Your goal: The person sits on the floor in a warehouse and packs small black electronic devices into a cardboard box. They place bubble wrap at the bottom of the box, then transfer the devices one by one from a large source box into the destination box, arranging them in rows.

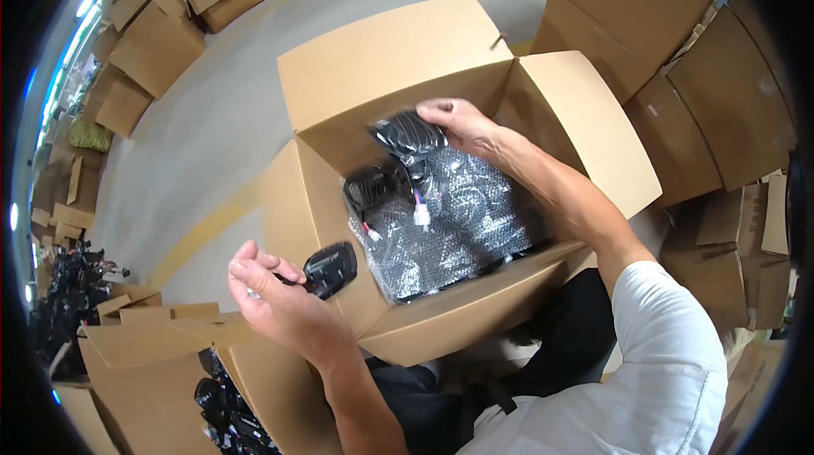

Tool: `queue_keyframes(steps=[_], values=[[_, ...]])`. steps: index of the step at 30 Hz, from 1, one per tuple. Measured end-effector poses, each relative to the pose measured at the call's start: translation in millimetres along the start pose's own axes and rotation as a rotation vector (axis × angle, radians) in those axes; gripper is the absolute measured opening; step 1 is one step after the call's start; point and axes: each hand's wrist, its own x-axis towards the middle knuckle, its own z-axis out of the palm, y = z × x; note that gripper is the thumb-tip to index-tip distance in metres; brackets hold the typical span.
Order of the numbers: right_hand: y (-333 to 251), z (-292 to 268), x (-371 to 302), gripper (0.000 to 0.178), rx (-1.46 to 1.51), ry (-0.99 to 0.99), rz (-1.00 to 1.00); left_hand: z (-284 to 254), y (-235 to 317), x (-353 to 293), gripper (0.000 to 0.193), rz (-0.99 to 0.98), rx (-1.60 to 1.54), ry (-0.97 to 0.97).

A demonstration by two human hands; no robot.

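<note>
Part in my left grip: my left hand (284, 302) closes its fingers on 1 small black part (331, 268), held just outside the near-left wall of the open carton (398, 56).
Part in my right grip: my right hand (462, 126) pinches a second black part in a clear bag (409, 134), held above the carton's contents.
Inside the carton: a layer of bubble wrap (466, 217), with 1 more black part (369, 186) and its wire with a white plug (421, 216) lying on top.
Progress: I judge the carton only partly filled, with 1 part lying loose and 2 in hand.
Supply: a lower box at my left (229, 408) holds more black parts.
Around: other cartons (678, 56) stand on the grey floor (220, 116).
</note>
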Motion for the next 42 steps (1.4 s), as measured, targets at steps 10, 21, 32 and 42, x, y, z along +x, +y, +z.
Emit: queue_keyframes(steps=[10, 21, 32, 42], values=[[164.4, -164.4, 52.3, 0.053, -0.473, 0.482, -0.021, -3.4, -8.8, -5.3, 0.039, -0.285, -0.242, -0.142], [125.6, 4.8, -37.6, 0.055, -0.848, -0.399, 0.200, -10.1, -13.0, -6.9, 0.042, -0.248, -0.497, -0.120], [47.2, 145.0, -90.9, 0.075, 0.659, -0.626, 0.271, -9.2, 13.1, -27.6, 0.047, -0.198, -0.718, -0.223], [23.5, -108.5, 10.8, 0.037, -0.198, 0.568, 0.154, -8.3, 3.0, -29.8, 0.063, -0.334, -0.261, -0.340]])
